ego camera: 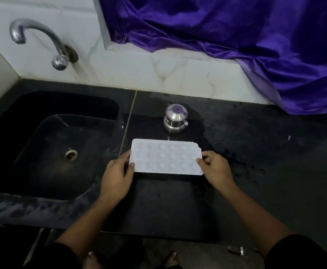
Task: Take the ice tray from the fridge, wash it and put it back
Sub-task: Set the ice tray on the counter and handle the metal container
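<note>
Ice tray (165,157), white: on or just above the counter (255,152), at 6 o'clock from the steel pot (175,119). My left hand (116,177) has its fingers (125,154) curled round the 9 o'clock end, thumb on top. My right hand (216,167) pinches the 3 o'clock end.

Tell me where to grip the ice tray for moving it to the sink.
Grip the ice tray by its two short ends, left hand from the left, right hand from the right. It is long, flat and level, so end grips should keep it steady.
</note>
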Demonstrator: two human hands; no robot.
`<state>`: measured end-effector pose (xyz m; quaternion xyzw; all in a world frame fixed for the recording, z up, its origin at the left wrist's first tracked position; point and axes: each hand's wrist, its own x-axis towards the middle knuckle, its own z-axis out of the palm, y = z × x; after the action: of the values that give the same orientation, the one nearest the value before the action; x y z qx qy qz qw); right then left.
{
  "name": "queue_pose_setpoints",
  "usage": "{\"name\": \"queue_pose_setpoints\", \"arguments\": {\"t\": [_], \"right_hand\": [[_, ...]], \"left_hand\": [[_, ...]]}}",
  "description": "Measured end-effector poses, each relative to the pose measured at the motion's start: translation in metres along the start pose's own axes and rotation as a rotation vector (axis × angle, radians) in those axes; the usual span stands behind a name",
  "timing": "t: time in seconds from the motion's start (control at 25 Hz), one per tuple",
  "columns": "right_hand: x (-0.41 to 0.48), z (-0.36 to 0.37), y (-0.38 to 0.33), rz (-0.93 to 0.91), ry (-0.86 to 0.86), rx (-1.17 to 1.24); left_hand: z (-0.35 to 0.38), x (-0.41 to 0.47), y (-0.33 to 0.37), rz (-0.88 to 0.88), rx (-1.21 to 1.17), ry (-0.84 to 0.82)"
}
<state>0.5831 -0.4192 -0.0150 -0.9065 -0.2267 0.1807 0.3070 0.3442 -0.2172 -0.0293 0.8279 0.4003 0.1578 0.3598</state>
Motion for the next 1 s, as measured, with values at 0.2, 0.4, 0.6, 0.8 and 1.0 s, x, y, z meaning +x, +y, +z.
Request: {"name": "queue_pose_setpoints", "arguments": {"t": [0.2,0.4,0.6,0.8,1.0], "right_hand": [[0.003,-0.002,0.019,0.006,-0.089,0.007],[0.018,-0.007,0.005,-0.020,-0.017,-0.089],[0.057,0.006,-0.042,-0.072,0.014,0.322],[0.091,0.021,-0.071,0.021,0.018,0.575],[0.107,0.022,-0.070,-0.012,-0.097,0.608]], "left_hand": [[0.024,-0.013,-0.016,0.105,0.068,0.064],[0.031,-0.013,-0.022,0.080,0.116,0.088],[0.033,-0.010,-0.025,0.107,0.141,0.097],[0.035,-0.010,-0.027,0.122,0.129,0.114],[0.035,-0.010,-0.029,0.127,0.141,0.112]]}}
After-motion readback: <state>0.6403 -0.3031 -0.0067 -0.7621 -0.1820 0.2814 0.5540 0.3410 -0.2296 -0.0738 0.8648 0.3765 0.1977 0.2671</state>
